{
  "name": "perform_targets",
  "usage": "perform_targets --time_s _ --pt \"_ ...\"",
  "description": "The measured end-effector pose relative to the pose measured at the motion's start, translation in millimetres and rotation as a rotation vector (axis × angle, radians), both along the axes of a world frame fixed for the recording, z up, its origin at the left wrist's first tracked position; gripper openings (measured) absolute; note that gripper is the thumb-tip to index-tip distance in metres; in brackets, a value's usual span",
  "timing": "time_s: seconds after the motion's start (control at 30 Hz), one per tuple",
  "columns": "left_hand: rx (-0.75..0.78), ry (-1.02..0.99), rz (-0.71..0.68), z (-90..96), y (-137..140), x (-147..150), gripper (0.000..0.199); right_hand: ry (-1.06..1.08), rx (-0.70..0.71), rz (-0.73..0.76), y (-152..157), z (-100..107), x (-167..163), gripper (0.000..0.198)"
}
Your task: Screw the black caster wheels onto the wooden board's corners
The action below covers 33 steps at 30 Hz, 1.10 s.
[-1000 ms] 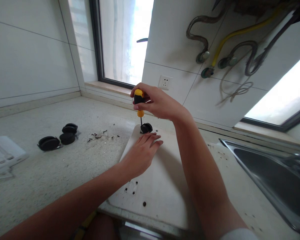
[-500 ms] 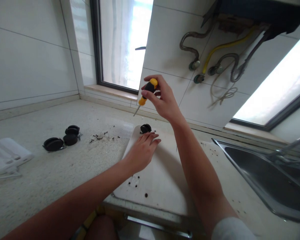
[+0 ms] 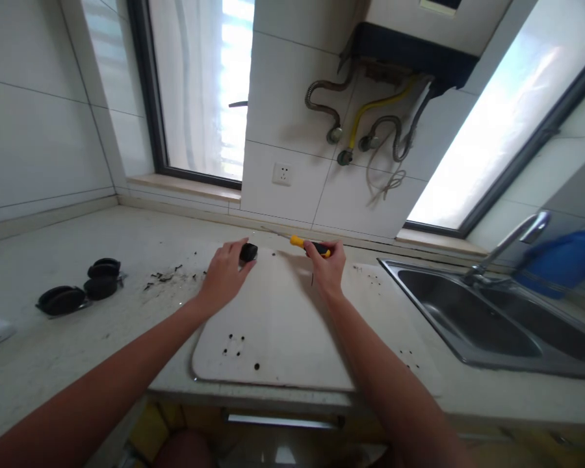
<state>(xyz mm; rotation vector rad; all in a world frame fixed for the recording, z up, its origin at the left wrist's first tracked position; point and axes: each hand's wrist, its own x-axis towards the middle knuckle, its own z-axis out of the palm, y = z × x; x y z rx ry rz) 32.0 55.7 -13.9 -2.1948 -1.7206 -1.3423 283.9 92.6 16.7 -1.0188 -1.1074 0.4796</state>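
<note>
My left hand (image 3: 224,274) is closed around a black caster wheel (image 3: 248,251) at the far left corner of a white board (image 3: 283,325). In my right hand (image 3: 327,265) is a screwdriver (image 3: 298,242) with a yellow and black handle. Its shaft lies almost level and points left, above the board's far edge. Groups of dark screw holes mark the board's near left and right corners. Several other black casters (image 3: 61,299) rest on the counter to the left. A scatter of small dark screws (image 3: 163,277) lies between them and the board.
A steel double sink (image 3: 461,318) with a chrome faucet (image 3: 509,244) is set into the counter on the right. Behind it is a blue object (image 3: 563,260). A wall socket (image 3: 282,174) and a water heater (image 3: 414,52) with hoses are on the tiled wall.
My right hand has lowered the screwdriver, turning it from steeply downward to nearly level. My left hand, earlier flat near the caster, now grips it. The view has shifted right.
</note>
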Motion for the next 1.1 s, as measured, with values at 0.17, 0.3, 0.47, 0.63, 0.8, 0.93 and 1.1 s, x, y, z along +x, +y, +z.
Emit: perform_targets --time_s 0.17,0.3,0.47,0.63,0.8,0.93,1.1 --pt "-0.151 -0.097 -0.028 3.9 9 -16 0.053 0.079 -0.008 0.021 6 -15 6 0.059" --pt "-0.182 -0.139 -0.012 4.4 6 -16 0.058 0.111 -0.035 0.061 10 -18 3 0.06" --pt "-0.245 -0.086 -0.017 16.8 9 -23 0.069 0.143 -0.045 0.075 11 -21 3 0.06" --pt "-0.231 -0.113 0.103 50.9 1 -63 0.068 0.163 -0.049 0.068 13 -22 3 0.06" --pt "-0.504 0.455 0.624 64.3 -38 -136 0.057 0.17 -0.057 0.068 14 -21 2 0.059" --pt "-0.754 0.547 0.681 57.5 -75 -169 0.074 0.167 -0.063 0.058 15 -20 1 0.059" --pt "-0.759 0.609 0.628 45.3 -94 -175 0.065 0.157 -0.055 0.045 15 -22 1 0.058"
